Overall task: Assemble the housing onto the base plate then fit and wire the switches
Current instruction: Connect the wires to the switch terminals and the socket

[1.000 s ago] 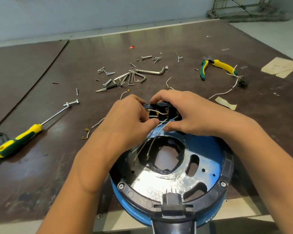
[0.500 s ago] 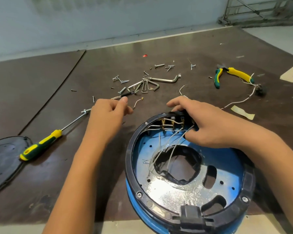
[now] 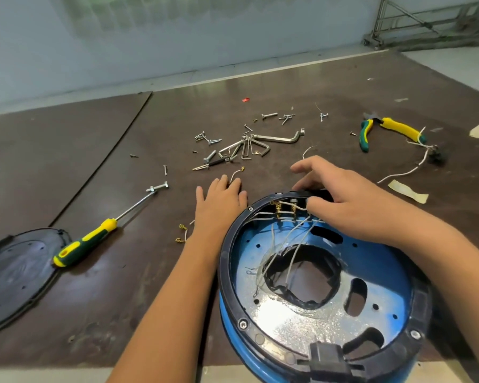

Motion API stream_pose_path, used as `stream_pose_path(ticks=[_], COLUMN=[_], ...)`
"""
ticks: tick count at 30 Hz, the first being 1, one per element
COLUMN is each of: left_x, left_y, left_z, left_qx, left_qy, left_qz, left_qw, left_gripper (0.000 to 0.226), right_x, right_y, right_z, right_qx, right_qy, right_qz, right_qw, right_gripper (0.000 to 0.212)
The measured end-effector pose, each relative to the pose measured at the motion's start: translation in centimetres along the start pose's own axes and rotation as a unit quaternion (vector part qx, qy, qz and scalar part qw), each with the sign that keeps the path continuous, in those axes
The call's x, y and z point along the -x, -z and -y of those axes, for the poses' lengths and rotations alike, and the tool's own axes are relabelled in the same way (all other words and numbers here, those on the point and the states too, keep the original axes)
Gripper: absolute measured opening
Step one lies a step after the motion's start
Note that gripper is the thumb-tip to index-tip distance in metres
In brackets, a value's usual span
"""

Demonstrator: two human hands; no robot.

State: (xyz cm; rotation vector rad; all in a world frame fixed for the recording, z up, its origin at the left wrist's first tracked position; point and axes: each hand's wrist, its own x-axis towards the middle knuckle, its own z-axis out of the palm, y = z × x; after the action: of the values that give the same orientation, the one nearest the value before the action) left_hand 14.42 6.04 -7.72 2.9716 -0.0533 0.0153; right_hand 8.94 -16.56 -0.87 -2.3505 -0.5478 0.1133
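A blue base plate (image 3: pixel 310 324) carries a black ring housing (image 3: pixel 225 275) and stands at the near right of the table. At its far rim sit the switches (image 3: pixel 285 210) with brass terminals, and thin white wires (image 3: pixel 288 244) run from them into the centre hole. My right hand (image 3: pixel 349 203) grips that far rim beside the switches, thumb inside and fingers over the outside. My left hand (image 3: pixel 221 197) lies flat on the table just left of the housing. Its straight fingertips touch a short loose wire (image 3: pixel 236 174) with a brass end.
Small brass terminals (image 3: pixel 181 234) lie near my left wrist. A yellow-green screwdriver (image 3: pixel 86 241) and a black round cover (image 3: pixel 14 272) are at the left. Hex keys (image 3: pixel 249 147) and scattered screws lie behind my hands, yellow-green pliers (image 3: pixel 385 128) and a tape strip (image 3: pixel 407 189) at the right.
My left hand has left the switch block and gone out to the table, opening flat by the loose wire. My right hand stays on the housing's far rim.
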Motion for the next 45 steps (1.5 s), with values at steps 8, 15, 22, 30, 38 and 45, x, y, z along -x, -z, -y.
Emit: stream_pose_path(ticks=[8, 15, 22, 30, 38, 45], left_x=[-0.4, 0.1, 1.9, 9.3, 13.2, 13.3], left_y=[1.0, 1.1, 2.5, 8.4, 8.4, 7.3], left_z=[0.6, 0.5, -0.1, -4.1, -7.3, -8.6], left_qx=[-0.041, 0.043, 0.288, 0.547, 0.552, 0.527], left_qy=[0.016, 0.045, 0.075, 0.017, 0.025, -0.060], left_qz=[-0.088, -0.158, -0.219, -0.026, -0.048, -0.047], left_qw=[0.995, 0.986, 0.929, 0.836, 0.832, 0.846], left_gripper=[0.028, 0.015, 0.021, 0.017, 0.017, 0.016], right_x=[-0.2, -0.1, -0.2, 0.0, 1.7, 4.3], right_y=[-0.2, -0.3, -0.4, 0.3, 2.0, 2.3], right_z=[-0.4, -0.4, -0.8, -0.5, 0.3, -0.3], right_qx=[-0.014, -0.004, -0.021, -0.153, -0.268, -0.305], right_qy=[0.004, 0.018, 0.018, 0.068, 0.124, 0.070], right_qz=[-0.020, -0.019, -0.038, -0.140, -0.129, -0.143], right_qw=[1.000, 1.000, 0.999, 0.976, 0.947, 0.939], right_gripper=[0.036, 0.039, 0.047, 0.028, 0.018, 0.019])
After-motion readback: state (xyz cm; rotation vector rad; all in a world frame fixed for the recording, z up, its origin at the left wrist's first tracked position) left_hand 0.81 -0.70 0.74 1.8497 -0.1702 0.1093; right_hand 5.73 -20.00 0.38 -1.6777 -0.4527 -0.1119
